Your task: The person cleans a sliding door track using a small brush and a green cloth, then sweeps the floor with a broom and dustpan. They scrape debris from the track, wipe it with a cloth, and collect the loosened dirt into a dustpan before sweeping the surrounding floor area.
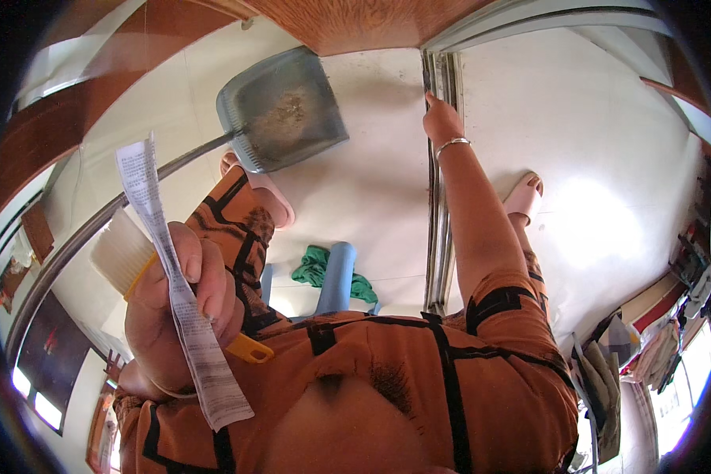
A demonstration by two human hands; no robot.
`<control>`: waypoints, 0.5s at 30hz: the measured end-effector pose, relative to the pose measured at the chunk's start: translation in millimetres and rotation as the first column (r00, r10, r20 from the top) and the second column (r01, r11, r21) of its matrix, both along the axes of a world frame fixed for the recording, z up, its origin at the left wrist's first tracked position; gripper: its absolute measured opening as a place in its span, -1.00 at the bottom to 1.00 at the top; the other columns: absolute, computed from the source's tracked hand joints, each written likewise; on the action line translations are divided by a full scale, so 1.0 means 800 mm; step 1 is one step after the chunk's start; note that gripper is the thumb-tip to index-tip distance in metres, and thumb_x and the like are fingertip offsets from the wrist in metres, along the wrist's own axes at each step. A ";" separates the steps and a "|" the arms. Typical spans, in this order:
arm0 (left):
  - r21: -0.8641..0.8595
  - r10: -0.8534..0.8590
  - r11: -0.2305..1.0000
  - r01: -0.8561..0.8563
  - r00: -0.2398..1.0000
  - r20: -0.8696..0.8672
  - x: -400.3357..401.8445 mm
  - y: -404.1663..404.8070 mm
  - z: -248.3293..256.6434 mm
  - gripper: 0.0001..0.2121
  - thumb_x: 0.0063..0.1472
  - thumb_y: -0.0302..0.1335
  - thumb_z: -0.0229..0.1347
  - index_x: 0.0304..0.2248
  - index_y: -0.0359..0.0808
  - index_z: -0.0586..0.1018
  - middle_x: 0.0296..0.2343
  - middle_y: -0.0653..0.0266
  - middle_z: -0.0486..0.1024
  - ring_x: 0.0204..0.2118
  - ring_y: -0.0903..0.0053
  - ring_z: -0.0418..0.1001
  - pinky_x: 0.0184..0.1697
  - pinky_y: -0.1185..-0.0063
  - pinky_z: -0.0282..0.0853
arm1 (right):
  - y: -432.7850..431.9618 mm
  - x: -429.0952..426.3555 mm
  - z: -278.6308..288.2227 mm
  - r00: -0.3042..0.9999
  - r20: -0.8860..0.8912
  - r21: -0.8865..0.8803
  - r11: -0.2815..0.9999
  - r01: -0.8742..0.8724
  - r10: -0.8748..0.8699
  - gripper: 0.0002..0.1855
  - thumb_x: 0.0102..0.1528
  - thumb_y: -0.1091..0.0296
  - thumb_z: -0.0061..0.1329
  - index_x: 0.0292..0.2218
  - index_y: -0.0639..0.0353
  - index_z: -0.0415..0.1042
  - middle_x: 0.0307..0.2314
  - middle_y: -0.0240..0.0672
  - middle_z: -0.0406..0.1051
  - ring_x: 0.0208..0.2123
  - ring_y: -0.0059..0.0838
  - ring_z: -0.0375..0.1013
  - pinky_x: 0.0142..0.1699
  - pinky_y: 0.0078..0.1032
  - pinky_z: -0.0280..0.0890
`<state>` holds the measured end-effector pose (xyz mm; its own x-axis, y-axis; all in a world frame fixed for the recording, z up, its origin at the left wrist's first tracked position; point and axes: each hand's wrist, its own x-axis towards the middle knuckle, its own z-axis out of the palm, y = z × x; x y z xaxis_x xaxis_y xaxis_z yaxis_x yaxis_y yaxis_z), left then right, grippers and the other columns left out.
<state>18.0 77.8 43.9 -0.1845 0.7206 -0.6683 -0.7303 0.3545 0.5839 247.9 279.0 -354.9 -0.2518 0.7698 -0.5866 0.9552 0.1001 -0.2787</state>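
Observation:
My left hand (181,296) grips a folded strip of printed paper (201,349) together with a brush that has pale bristles (121,252) and a yellow handle (250,348). Out in front, my right hand (443,121), with a bangle at the wrist, reaches down to the metal sliding-door track (441,237). One finger is stretched out at the track's left edge, and the other fingers look curled. Whether something small is inside them is hidden. A grey dustpan (255,95) lies on the floor to the left, holding brown dirt (290,109).
The dustpan's long handle (65,255) curves along my left side. Behind my feet in pink slippers (524,198) are a blue stool (336,278) and a green cloth (314,266). A wooden panel (367,23) stands ahead. Clothes and other items (657,338) crowd the far right.

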 end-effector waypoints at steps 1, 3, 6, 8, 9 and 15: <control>0.010 -0.010 1.000 0.010 1.000 0.008 -0.002 -0.001 -0.003 -0.75 0.14 -0.24 -0.06 -0.45 -0.24 0.22 -0.66 0.33 0.22 -0.76 0.69 0.14 -0.77 0.72 0.07 | -0.004 0.006 -0.002 0.999 -0.029 -0.012 0.999 0.036 -0.037 -0.61 0.13 0.24 -0.45 -0.04 0.03 0.25 -0.31 -0.07 0.39 -0.22 -0.06 0.37 -0.13 -0.24 0.26; 0.010 -0.012 1.000 0.011 1.000 0.016 -0.002 -0.001 -0.004 -0.75 0.13 -0.24 -0.06 -0.45 -0.24 0.22 -0.67 0.33 0.22 -0.76 0.69 0.13 -0.77 0.72 0.07 | -0.008 0.005 0.000 0.893 -0.211 -0.282 0.899 0.335 -0.399 -0.62 0.11 0.26 -0.36 -0.03 -0.01 0.24 -0.49 -0.21 0.35 -0.47 -0.30 0.32 -0.40 -0.39 0.21; 0.066 -0.002 0.998 -0.002 0.998 0.057 -0.001 0.000 -0.006 -0.81 0.17 -0.32 -0.09 -0.43 -0.24 0.21 -0.65 0.38 0.21 -0.74 0.74 0.13 -0.77 0.76 0.07 | -0.013 -0.004 0.024 0.525 -0.274 -0.626 0.564 0.539 -0.806 -0.61 0.11 0.30 -0.25 0.00 -0.07 0.20 -0.73 -0.55 0.11 -0.81 -0.76 -0.02 -0.77 -0.73 -0.11; 0.091 0.017 0.996 -0.023 0.998 0.067 0.001 -0.002 -0.007 -0.84 0.19 -0.35 -0.11 -0.42 -0.24 0.21 -0.64 0.41 0.21 -0.73 0.77 0.12 -0.77 0.78 0.06 | 0.007 0.028 0.044 0.426 -0.244 -0.894 0.372 0.250 -0.871 -0.57 0.10 0.36 -0.27 0.03 0.01 0.15 -0.73 -0.52 0.14 -0.80 -0.74 0.02 -0.76 -0.71 -0.06; 0.088 0.018 0.996 -0.023 0.998 0.054 0.002 -0.002 -0.006 -0.84 0.19 -0.35 -0.11 -0.42 -0.24 0.21 -0.64 0.41 0.21 -0.73 0.77 0.13 -0.78 0.78 0.06 | 0.013 0.041 0.052 0.377 -0.205 -0.965 0.250 0.074 -0.903 -0.55 0.10 0.39 -0.28 0.05 0.04 0.12 -0.73 -0.51 0.15 -0.79 -0.73 0.04 -0.75 -0.70 -0.04; 0.094 -0.014 0.996 0.009 0.998 0.054 0.001 0.003 -0.007 -0.84 0.19 -0.35 -0.11 -0.42 -0.24 0.21 -0.64 0.42 0.22 -0.74 0.77 0.14 -0.77 0.78 0.09 | -0.014 0.047 0.056 0.598 -0.354 -0.544 0.678 0.494 -0.719 -0.60 0.08 0.41 -0.29 -0.01 0.00 0.24 -0.77 -0.54 0.14 -0.81 -0.74 0.05 -0.74 -0.72 -0.01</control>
<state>18.8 80.2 38.1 -0.1411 0.7823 -0.6068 -0.7582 0.3087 0.5744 285.2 267.8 -310.0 -0.1405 0.6149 -0.7760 0.4443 -0.6613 -0.6044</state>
